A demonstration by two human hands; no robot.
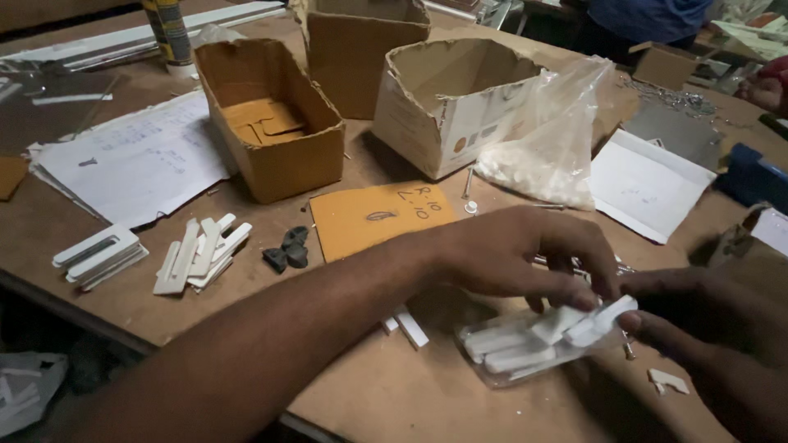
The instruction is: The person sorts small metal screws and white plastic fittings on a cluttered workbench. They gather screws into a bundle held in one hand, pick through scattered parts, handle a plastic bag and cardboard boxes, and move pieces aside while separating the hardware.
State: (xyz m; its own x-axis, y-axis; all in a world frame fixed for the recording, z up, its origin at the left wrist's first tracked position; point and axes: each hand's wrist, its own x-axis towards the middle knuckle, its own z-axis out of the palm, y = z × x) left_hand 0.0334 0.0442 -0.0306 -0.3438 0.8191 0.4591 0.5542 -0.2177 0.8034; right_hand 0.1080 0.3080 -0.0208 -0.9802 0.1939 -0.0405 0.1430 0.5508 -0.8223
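My left hand (513,254) reaches across from the lower left and pinches a small white plastic piece (556,322) with its fingertips. My right hand (706,328) comes in from the right and grips another white plastic piece (603,318) that touches the first. Both pieces hover just above a clear plastic bag (513,353) holding several similar white pieces, lying on the brown wooden table (386,385).
Three open cardboard boxes (271,115) stand at the back, beside a clear bag of white bits (546,156). White flat strips (201,254), stacked plates (98,256), dark grey pieces (287,248), an orange card (377,217) and paper sheets (135,160) lie left. Another person (648,16) is at the far right.
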